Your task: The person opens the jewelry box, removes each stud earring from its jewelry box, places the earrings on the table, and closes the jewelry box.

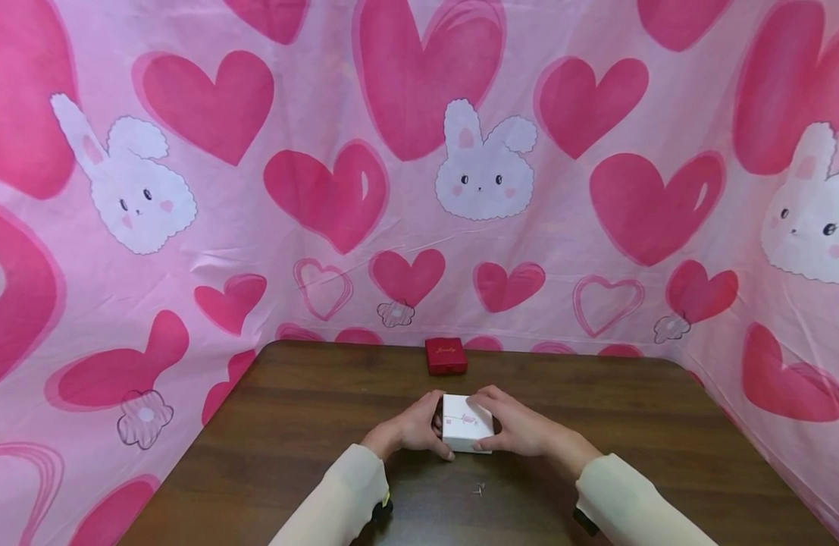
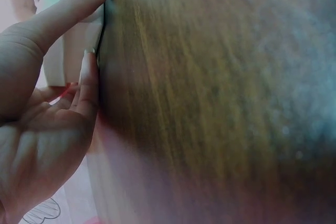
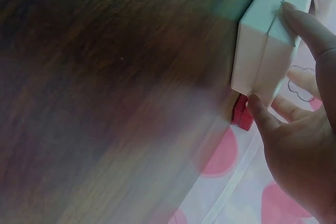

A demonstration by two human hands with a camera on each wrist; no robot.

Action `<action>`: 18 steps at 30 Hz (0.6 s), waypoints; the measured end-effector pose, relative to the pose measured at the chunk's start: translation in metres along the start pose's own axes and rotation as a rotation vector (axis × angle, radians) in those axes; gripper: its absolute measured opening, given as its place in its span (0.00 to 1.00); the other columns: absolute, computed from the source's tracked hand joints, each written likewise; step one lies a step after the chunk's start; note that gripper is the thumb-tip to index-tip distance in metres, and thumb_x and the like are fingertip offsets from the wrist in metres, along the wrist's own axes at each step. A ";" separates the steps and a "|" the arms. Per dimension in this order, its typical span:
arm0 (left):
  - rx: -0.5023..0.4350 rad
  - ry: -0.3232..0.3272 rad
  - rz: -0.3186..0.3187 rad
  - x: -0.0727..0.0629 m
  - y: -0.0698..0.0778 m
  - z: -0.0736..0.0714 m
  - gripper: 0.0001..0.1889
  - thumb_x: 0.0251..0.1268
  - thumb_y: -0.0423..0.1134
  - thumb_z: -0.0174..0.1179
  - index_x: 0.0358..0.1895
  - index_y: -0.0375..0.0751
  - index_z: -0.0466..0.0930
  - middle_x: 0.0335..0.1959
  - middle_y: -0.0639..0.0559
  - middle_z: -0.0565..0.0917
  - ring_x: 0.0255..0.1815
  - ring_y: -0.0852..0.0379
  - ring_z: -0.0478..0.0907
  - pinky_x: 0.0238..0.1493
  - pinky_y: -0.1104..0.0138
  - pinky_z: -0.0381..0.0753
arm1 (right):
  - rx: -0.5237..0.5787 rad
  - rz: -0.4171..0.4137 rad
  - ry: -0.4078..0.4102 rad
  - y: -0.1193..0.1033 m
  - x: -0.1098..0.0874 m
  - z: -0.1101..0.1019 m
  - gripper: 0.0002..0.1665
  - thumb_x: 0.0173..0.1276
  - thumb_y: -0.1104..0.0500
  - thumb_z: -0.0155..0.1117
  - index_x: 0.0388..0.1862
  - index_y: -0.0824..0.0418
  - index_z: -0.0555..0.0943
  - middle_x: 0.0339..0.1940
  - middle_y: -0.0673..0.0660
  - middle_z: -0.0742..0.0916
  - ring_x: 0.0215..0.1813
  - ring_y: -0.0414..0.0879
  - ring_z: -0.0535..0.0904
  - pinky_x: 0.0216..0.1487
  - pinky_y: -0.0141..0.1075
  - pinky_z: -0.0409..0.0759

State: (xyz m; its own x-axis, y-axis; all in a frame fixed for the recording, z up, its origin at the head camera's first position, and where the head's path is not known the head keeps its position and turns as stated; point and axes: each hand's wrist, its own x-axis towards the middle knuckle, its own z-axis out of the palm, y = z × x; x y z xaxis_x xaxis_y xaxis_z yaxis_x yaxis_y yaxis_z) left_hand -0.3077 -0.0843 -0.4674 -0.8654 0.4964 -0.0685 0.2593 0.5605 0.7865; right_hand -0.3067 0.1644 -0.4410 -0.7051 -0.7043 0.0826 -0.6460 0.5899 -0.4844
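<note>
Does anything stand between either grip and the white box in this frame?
Nothing visible does: the left grip and right grip both touch the white box directly. The red box sits beyond it; the small items lie on its near side.

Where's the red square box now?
In the head view, the red square box sits far back on the brown wooden table, beyond and slightly left of the white square box between the left hand and right hand.

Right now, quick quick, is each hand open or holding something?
Left hand: holding the white box at its left side.
Right hand: holding the same box from the right.
</note>
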 end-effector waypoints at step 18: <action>0.055 0.004 0.021 0.002 0.000 0.002 0.48 0.45 0.39 0.83 0.69 0.39 0.62 0.50 0.51 0.70 0.46 0.57 0.71 0.49 0.66 0.75 | -0.068 0.006 -0.025 -0.004 -0.002 0.004 0.42 0.62 0.47 0.78 0.70 0.64 0.75 0.64 0.62 0.74 0.61 0.55 0.73 0.64 0.54 0.74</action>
State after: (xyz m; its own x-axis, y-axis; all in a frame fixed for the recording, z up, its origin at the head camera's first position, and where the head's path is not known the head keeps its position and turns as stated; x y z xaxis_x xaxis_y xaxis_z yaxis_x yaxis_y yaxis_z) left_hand -0.3082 -0.0823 -0.4684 -0.8612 0.5058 -0.0502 0.3003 0.5859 0.7527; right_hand -0.3019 0.1616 -0.4423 -0.7022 -0.7096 0.0579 -0.6607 0.6191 -0.4246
